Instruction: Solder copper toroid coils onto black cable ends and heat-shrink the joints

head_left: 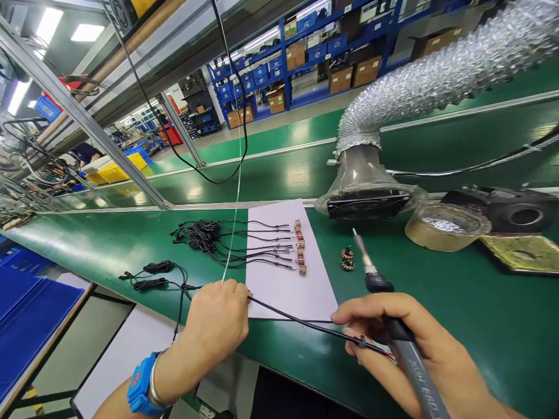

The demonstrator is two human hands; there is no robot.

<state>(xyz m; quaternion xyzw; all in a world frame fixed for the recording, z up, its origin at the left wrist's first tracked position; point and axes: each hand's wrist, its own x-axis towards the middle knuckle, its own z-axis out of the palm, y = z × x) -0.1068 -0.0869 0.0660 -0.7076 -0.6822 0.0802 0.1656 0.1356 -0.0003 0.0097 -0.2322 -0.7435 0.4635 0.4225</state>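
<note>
My left hand (220, 314) is closed in a fist near the bench's front edge. A black cable (301, 321) runs from it to my right hand (406, 343). Rising out of the left fist is a thin whitish wire (236, 209), which hangs from above. The fingers of my right hand are wrapped round a soldering iron (395, 326), its tip pointing away from me. Those fingers also touch the cable's end, where thin red and white leads (386, 351) show. Two small copper-wound ring coils (347, 259) lie beyond the iron's tip, apart from it.
A white sheet (279, 297) carries several cable ends and a row of small coils (300, 247). Bundled black cables (201, 235) lie left. A fume hood (367, 192) with a silver duct (419, 81), a tape roll (448, 227) and a yellow sponge (524, 253) stand right.
</note>
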